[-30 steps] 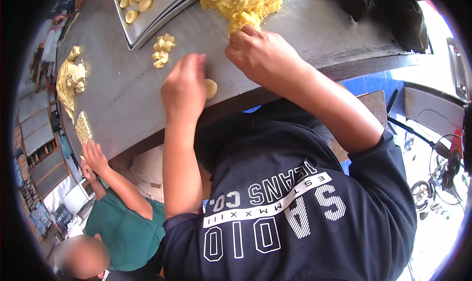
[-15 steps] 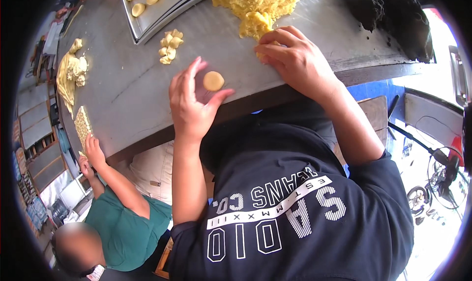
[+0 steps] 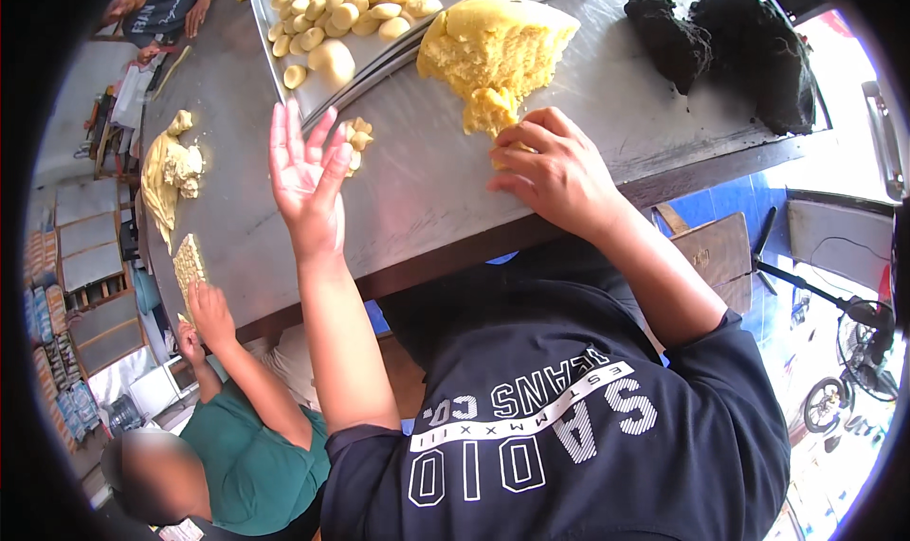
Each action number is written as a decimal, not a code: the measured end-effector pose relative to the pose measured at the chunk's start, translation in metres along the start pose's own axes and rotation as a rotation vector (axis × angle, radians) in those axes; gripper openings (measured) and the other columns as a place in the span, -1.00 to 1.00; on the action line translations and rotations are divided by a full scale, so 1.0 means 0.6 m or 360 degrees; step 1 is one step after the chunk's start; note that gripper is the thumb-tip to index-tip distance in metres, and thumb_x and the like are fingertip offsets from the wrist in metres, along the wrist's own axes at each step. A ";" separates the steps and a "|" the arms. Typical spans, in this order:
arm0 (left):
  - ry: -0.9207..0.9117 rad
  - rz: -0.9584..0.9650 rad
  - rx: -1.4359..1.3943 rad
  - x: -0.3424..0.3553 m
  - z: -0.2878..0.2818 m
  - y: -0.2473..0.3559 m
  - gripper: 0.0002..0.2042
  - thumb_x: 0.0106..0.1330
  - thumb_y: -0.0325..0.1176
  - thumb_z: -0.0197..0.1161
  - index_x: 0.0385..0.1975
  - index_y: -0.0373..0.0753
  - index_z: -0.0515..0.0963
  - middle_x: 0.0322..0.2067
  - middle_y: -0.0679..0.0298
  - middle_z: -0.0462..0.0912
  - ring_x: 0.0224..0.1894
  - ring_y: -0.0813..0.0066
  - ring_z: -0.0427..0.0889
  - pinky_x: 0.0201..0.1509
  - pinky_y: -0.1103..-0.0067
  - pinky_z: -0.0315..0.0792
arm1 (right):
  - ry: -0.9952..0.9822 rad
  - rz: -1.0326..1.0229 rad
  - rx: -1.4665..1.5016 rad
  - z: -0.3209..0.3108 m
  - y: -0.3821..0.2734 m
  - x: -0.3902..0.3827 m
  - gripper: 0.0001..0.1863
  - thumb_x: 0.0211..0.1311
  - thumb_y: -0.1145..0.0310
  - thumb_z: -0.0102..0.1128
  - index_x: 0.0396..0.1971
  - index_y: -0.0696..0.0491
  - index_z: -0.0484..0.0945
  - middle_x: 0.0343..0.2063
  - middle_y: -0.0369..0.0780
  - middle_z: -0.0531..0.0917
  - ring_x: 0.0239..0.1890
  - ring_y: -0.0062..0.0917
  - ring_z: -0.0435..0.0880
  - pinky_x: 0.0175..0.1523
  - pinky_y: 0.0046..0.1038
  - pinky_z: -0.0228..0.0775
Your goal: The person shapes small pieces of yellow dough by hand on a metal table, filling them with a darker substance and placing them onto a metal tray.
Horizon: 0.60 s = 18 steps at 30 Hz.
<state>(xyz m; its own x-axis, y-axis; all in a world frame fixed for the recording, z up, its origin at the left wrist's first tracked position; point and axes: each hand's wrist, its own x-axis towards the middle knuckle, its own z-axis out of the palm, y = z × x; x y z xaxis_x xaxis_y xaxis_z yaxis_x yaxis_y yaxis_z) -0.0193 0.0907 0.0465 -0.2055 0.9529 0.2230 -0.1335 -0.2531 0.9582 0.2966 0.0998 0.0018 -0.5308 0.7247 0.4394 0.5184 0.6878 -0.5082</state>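
Note:
My left hand is raised over the table's left part, palm up, fingers spread and holding nothing. Just beyond its fingertips, a round dough ball appears at the near corner of a metal tray. It looks larger than the other balls there and seems to be in the air. With fingers curled, my right hand grips a bit of yellow dough at the near end of a big yellow dough mass. Small pale dough pieces lie beside my left hand, partly hidden by it.
Several smooth dough balls fill the tray. Black dough lies at the table's right end. Pale dough sits at the left edge. A co-worker in green handles a dough strip. Another person stands far left.
The dough ball has left my left hand and is now over the tray. That hand has moved left and forward and opened. My right hand stays at the yellow dough.

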 end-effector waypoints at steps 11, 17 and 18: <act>0.0373 0.0449 0.2284 -0.050 -0.081 -0.071 -0.55 0.29 0.03 0.75 -0.14 -0.25 0.81 -0.04 0.14 0.83 -0.02 0.11 0.81 0.04 0.28 0.69 | -0.0199 0.0104 -0.0239 -0.015 -0.016 0.003 -0.69 0.30 0.42 0.35 0.03 0.09 0.63 0.03 -0.14 0.68 0.11 -0.16 0.72 0.17 -0.18 0.70; 0.0349 -0.0114 0.1716 -0.036 -0.050 -0.057 -0.65 0.36 -0.18 0.73 -0.11 -0.29 0.78 -0.13 0.26 0.84 -0.15 0.44 0.80 -0.05 0.46 0.67 | -0.0174 -0.0006 -0.0442 0.019 -0.018 0.043 -0.92 0.35 0.40 0.36 -0.25 0.08 0.70 -0.14 -0.18 0.68 0.03 -0.21 0.72 0.11 -0.16 0.70; 0.0389 -0.0225 0.1472 -0.038 -0.049 -0.055 -0.72 0.43 -0.27 0.69 -0.10 -0.32 0.77 -0.11 0.26 0.85 -0.14 0.51 0.80 -0.04 0.51 0.68 | -0.0156 -0.0020 -0.0571 0.020 -0.022 0.047 -0.90 0.36 0.37 0.40 -0.29 0.07 0.69 -0.16 -0.19 0.68 0.01 -0.22 0.73 0.09 -0.15 0.70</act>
<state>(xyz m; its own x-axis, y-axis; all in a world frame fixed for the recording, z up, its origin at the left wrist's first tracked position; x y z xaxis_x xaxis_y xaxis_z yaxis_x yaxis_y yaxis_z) -0.0386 0.0726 0.0043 -0.4561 0.8770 0.1514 0.6222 0.1927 0.7587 0.2667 0.1107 0.0117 -0.5914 0.7206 0.3620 0.7043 0.6802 -0.2033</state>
